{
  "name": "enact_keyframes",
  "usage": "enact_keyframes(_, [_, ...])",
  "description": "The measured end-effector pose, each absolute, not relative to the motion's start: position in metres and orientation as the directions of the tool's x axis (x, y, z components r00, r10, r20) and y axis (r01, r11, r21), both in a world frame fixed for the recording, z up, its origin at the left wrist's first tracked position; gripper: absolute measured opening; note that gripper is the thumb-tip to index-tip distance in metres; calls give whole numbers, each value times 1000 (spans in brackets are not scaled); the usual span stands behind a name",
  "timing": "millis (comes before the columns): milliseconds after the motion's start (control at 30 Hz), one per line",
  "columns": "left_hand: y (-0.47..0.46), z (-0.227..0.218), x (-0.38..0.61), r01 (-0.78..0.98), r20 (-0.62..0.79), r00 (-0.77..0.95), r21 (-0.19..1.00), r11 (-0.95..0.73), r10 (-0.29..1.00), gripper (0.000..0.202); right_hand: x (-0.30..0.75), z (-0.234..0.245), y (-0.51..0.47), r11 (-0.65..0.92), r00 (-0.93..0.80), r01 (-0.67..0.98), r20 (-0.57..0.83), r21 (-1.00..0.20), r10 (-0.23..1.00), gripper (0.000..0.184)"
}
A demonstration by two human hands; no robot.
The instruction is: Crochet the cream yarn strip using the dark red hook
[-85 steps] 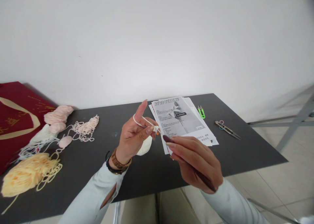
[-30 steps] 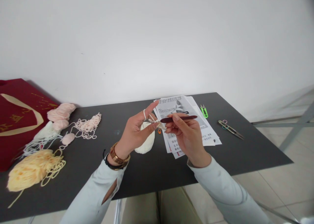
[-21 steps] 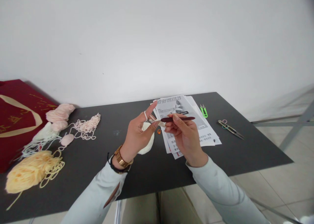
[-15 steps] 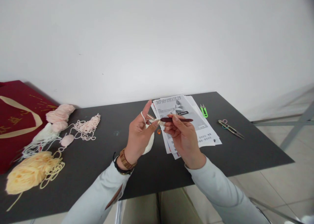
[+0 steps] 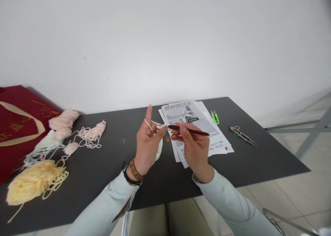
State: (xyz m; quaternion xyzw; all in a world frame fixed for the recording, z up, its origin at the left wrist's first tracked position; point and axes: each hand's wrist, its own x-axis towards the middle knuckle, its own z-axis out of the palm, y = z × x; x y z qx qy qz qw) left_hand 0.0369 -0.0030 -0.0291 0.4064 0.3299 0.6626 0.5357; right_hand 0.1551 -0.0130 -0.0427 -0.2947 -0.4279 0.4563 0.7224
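Observation:
My right hand (image 5: 194, 144) pinches a crochet hook (image 5: 193, 130) with a dark brown handle, its tip pointing left toward my other hand. My left hand (image 5: 148, 141) has its index finger raised with white yarn (image 5: 148, 125) looped round it. Between its thumb and fingers it grips a small piece of white crochet work (image 5: 162, 126), mostly covered by the hand, where the hook's tip meets it. Below the left hand hangs more of something white (image 5: 159, 149). Just under the hook an orange stitch marker (image 5: 167, 139) lies near the papers.
Printed pattern sheets (image 5: 204, 125) lie beneath my right hand. Green thread snips (image 5: 214, 117) and metal snips (image 5: 243, 136) are to the right. On the left are pink yarn (image 5: 91, 134), a yellow yarn skein (image 5: 33, 182), white yarn (image 5: 46, 143) and a red bag (image 5: 18, 125) on the black table (image 5: 103, 170).
The hook's handle end has swung down and to the right as my right hand turned. My left index finger has shifted a little left and straightened, with the yarn stretched from it to the hook.

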Motion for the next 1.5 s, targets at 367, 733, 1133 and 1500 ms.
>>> enact_keyframes(367, [-3,-12,27,-627,94,153,779,23,984,96,183,-44,-25,899,-297,399,903,-180,312,41])
enact_keyframes(733, [-1,-10,15,-577,172,304,816,37,937,77,167,-48,-26,424,120,-496,424,-758,898,9])
enact_keyframes(1133, [-3,-7,11,-550,182,349,834,43,919,73,181,-41,-31,255,100,-624,249,-738,963,11])
enact_keyframes(1500, [-5,-3,9,-569,175,407,816,99,897,69,190,-34,-32,243,87,-570,237,-785,968,14])
